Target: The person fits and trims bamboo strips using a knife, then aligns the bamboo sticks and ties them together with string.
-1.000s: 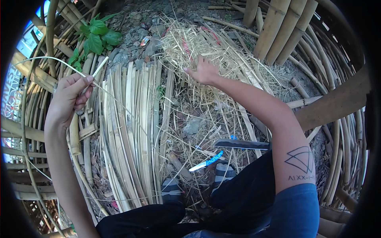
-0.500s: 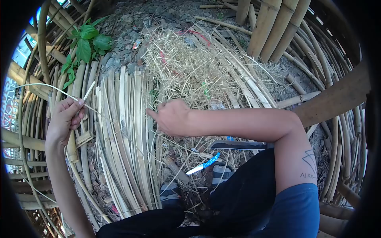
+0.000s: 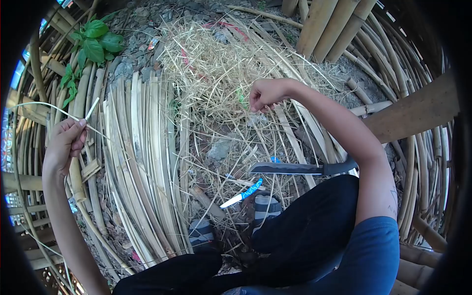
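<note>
At the left, my left hand [image 3: 66,140] pinches a thin pale bamboo strip [image 3: 46,104], which arcs out to the left edge. A short white end of strip [image 3: 92,108] sticks up above the fingers. My right hand [image 3: 268,95] is closed over the heap of shavings [image 3: 211,69]; what its fingers hold, if anything, is too small to tell. Split bamboo slats [image 3: 147,167] lie side by side between my hands. A knife with a blue patterned handle [image 3: 251,189] lies near my feet, below a large dark blade [image 3: 290,168].
Thick bamboo poles [image 3: 330,29] stand at the upper right. A broad beam [image 3: 418,110] juts in from the right. A green leafy plant [image 3: 93,44] grows at the upper left. Bamboo fencing curves along both sides.
My right hand has moved right and up, from the slats to over the shavings. The large blade is now more exposed. My left hand still pinches the strip, and the view has shifted slightly.
</note>
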Motion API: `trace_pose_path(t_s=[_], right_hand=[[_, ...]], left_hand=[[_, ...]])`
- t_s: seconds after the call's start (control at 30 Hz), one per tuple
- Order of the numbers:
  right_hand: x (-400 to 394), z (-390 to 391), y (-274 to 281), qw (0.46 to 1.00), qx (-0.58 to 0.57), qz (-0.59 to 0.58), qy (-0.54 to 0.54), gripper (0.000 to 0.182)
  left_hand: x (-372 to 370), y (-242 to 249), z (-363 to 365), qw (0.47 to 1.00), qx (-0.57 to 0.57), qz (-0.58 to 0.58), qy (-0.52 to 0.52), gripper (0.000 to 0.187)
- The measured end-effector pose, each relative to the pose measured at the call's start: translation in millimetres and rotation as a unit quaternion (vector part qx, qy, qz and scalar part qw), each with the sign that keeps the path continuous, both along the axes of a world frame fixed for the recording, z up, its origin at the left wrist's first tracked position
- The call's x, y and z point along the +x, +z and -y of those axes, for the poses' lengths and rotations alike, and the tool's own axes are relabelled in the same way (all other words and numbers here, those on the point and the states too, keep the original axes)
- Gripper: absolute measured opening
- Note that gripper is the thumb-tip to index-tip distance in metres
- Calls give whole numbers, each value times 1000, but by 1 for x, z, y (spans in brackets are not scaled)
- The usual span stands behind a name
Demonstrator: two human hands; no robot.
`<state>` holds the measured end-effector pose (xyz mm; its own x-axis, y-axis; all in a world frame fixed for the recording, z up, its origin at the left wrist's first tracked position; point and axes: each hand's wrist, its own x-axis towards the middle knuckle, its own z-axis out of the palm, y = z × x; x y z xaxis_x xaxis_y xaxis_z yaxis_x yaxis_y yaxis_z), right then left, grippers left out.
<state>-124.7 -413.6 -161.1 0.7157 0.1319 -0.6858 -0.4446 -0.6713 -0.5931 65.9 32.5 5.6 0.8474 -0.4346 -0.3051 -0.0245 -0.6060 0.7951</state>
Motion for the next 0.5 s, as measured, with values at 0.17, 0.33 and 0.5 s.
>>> trace_pose_path(t_s=[0.17,0.33,0.5], right_hand=[[-6,-18,-34,921,-297,216,133,18],[11,-15,-29,896,-341,225,175,13],[5,-34,-63,899,-350,209,162,20]], left_hand=[[-5,1,13,1000,0,-5,-8,22],[-2,2,11,1000,10,-3,-15,22],[-5,0,17,1000,24,-5,4,21]])
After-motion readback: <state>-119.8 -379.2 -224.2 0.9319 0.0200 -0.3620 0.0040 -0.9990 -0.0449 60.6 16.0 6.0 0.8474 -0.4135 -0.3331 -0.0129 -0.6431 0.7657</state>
